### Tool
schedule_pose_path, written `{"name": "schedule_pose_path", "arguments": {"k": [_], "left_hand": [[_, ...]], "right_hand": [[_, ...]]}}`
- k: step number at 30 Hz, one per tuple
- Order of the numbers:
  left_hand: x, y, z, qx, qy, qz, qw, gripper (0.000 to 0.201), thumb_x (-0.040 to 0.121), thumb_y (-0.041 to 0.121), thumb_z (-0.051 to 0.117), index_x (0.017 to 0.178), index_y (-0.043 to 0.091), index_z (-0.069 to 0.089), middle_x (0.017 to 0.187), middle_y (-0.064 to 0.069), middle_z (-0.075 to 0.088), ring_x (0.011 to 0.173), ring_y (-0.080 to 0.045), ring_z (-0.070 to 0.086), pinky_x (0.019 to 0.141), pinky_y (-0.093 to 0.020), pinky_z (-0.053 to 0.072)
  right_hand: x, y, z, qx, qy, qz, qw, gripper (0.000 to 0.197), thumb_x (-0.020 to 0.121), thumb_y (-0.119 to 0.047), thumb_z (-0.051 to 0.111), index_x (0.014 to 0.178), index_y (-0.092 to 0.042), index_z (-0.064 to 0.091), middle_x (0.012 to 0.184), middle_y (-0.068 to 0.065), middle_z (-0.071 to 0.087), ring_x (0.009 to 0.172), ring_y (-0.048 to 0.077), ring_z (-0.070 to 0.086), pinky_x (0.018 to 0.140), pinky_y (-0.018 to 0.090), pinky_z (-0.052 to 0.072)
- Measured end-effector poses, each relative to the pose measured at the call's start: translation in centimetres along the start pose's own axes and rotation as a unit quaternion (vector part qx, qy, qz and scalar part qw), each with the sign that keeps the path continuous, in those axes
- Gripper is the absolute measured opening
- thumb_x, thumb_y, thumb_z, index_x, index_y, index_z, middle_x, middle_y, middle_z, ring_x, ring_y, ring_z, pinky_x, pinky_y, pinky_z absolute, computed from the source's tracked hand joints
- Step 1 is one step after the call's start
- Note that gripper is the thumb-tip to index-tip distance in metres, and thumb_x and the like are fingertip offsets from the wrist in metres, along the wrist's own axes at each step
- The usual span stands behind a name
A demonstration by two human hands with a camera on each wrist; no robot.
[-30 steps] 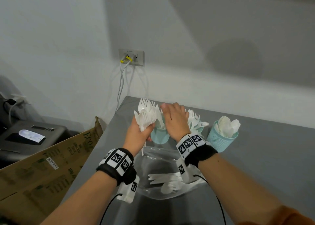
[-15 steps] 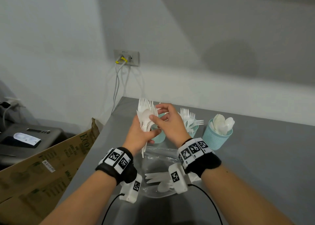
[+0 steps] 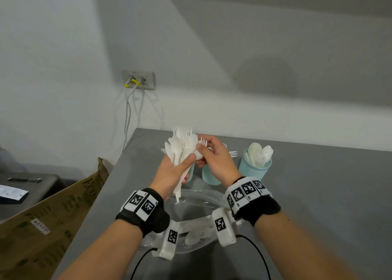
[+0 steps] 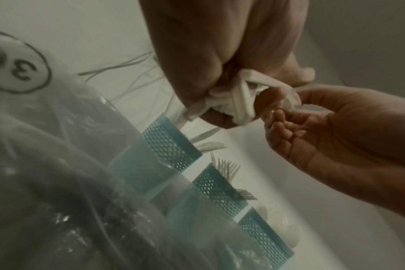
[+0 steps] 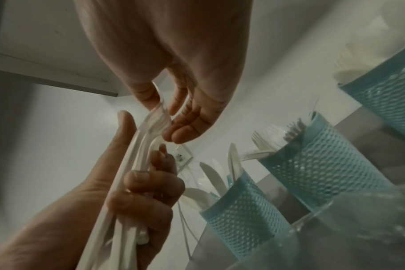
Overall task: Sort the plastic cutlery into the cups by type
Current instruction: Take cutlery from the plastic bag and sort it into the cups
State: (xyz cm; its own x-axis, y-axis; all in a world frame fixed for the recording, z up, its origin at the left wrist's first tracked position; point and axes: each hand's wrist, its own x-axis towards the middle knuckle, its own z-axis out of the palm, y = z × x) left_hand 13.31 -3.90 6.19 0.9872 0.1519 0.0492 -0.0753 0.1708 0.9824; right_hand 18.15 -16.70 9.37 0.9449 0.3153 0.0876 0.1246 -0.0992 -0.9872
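My left hand [image 3: 183,165] grips a bundle of white plastic cutlery [image 3: 180,148], forks and spoons mixed, heads up, above the table. My right hand [image 3: 203,146] pinches the head of one white fork [image 5: 158,118] at the bundle's top between thumb and fingers. Behind the hands stand three teal mesh cups: the left one [image 5: 238,206] holds knives, the middle one [image 5: 324,164] forks, the right one [image 3: 255,167] spoons. In the head view my hands partly hide the left and middle cups.
A clear plastic bag [image 3: 197,235] with several loose cutlery pieces lies on the grey table [image 3: 318,195] under my wrists. A cardboard box [image 3: 53,212] stands off the table's left edge. A wall socket with cables [image 3: 139,80] is behind.
My right hand came back from above the cups to the bundle and now pinches a fork there. My left hand kept its grip and barely moved.
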Motion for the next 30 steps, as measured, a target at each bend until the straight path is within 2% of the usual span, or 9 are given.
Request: {"name": "schedule_pose_path", "arguments": {"k": [4, 7, 9, 13, 17, 22, 24, 27, 30], "left_hand": [[0.2, -0.4, 0.9, 0.014, -0.023, -0.003, 1.000, 0.029, 0.084, 0.027, 0.068, 0.109, 0.013, 0.060, 0.061, -0.003, 0.054, 0.045, -0.013, 0.043, 0.039, -0.023, 0.035], [0.3, -0.6, 1.6, 0.019, -0.041, -0.010, 0.999, 0.033, 0.084, 0.028, 0.068, 0.111, 0.011, 0.059, 0.061, -0.005, 0.052, 0.044, -0.013, 0.041, 0.038, -0.022, 0.034], [0.3, -0.6, 2.1, 0.032, -0.043, -0.011, 0.998, 0.026, 0.088, 0.030, 0.064, 0.108, 0.015, 0.060, 0.059, -0.003, 0.048, 0.043, -0.012, 0.039, 0.039, -0.022, 0.031], [0.4, -0.6, 2.9, 0.046, -0.014, -0.012, 0.999, 0.017, 0.094, 0.033, 0.056, 0.092, 0.018, 0.063, 0.053, 0.000, 0.044, 0.044, -0.014, 0.038, 0.040, -0.023, 0.030], [0.6, -0.6, 3.5, 0.056, 0.015, -0.023, 0.998, 0.025, 0.095, 0.038, 0.052, 0.092, 0.017, 0.064, 0.052, 0.002, 0.047, 0.043, -0.012, 0.042, 0.041, -0.024, 0.036], [0.7, -0.5, 3.7, 0.028, 0.030, -0.034, 0.999, 0.026, 0.094, 0.037, 0.055, 0.094, 0.014, 0.067, 0.050, 0.005, 0.054, 0.041, -0.011, 0.049, 0.041, -0.023, 0.041], [0.8, -0.4, 3.7, 0.023, 0.036, -0.040, 0.998, 0.032, 0.094, 0.036, 0.056, 0.095, 0.007, 0.067, 0.055, -0.002, 0.060, 0.042, -0.014, 0.055, 0.041, -0.024, 0.046], [1.1, -0.3, 3.5, 0.009, 0.038, -0.056, 0.998, 0.038, 0.093, 0.036, 0.056, 0.093, -0.001, 0.066, 0.063, -0.011, 0.066, 0.049, -0.021, 0.064, 0.044, -0.025, 0.053], [1.5, -0.2, 3.0, -0.010, 0.056, -0.059, 0.997, 0.031, 0.093, 0.034, 0.057, 0.092, 0.004, 0.063, 0.063, -0.009, 0.064, 0.054, -0.025, 0.066, 0.047, -0.028, 0.055]], "right_hand": [[-0.6, 0.0, -1.0, 0.006, 0.003, 0.008, 1.000, 0.025, 0.097, -0.020, 0.052, 0.121, -0.014, 0.055, 0.087, 0.004, 0.063, 0.054, 0.005, 0.056, 0.058, 0.019, 0.051], [-0.7, 0.3, -1.5, 0.009, 0.014, 0.022, 1.000, 0.024, 0.097, -0.022, 0.051, 0.119, -0.011, 0.054, 0.098, 0.010, 0.062, 0.063, 0.010, 0.058, 0.058, 0.022, 0.052], [-0.8, 0.4, -2.0, 0.012, 0.022, 0.028, 0.999, 0.021, 0.096, -0.021, 0.051, 0.115, -0.011, 0.053, 0.109, 0.014, 0.060, 0.068, 0.012, 0.059, 0.058, 0.021, 0.052], [-1.0, 0.5, -2.7, 0.023, 0.034, 0.029, 0.999, 0.014, 0.096, -0.020, 0.052, 0.107, -0.012, 0.052, 0.110, 0.016, 0.058, 0.061, 0.010, 0.059, 0.055, 0.020, 0.051], [-0.9, 0.8, -2.9, 0.041, 0.052, 0.021, 0.998, 0.016, 0.095, -0.021, 0.054, 0.107, -0.010, 0.050, 0.105, 0.016, 0.056, 0.057, 0.007, 0.059, 0.053, 0.020, 0.049], [-1.1, 0.8, -2.9, 0.035, 0.041, 0.028, 0.998, 0.025, 0.096, -0.021, 0.053, 0.119, -0.014, 0.049, 0.094, 0.001, 0.061, 0.062, 0.007, 0.057, 0.056, 0.021, 0.048], [-1.0, 0.7, -3.0, 0.010, 0.040, 0.030, 0.999, 0.025, 0.098, -0.019, 0.050, 0.122, -0.015, 0.052, 0.088, -0.002, 0.062, 0.067, 0.008, 0.056, 0.057, 0.021, 0.046], [-0.3, 0.3, -3.6, -0.033, 0.045, 0.011, 0.998, 0.025, 0.100, -0.019, 0.043, 0.117, -0.018, 0.061, 0.096, 0.001, 0.064, 0.078, 0.009, 0.058, 0.063, 0.017, 0.045], [0.8, -1.6, -5.3, -0.063, 0.077, -0.034, 0.995, 0.025, 0.101, -0.022, 0.041, 0.106, -0.025, 0.065, 0.100, 0.001, 0.058, 0.080, 0.009, 0.053, 0.070, 0.022, 0.045]]}}
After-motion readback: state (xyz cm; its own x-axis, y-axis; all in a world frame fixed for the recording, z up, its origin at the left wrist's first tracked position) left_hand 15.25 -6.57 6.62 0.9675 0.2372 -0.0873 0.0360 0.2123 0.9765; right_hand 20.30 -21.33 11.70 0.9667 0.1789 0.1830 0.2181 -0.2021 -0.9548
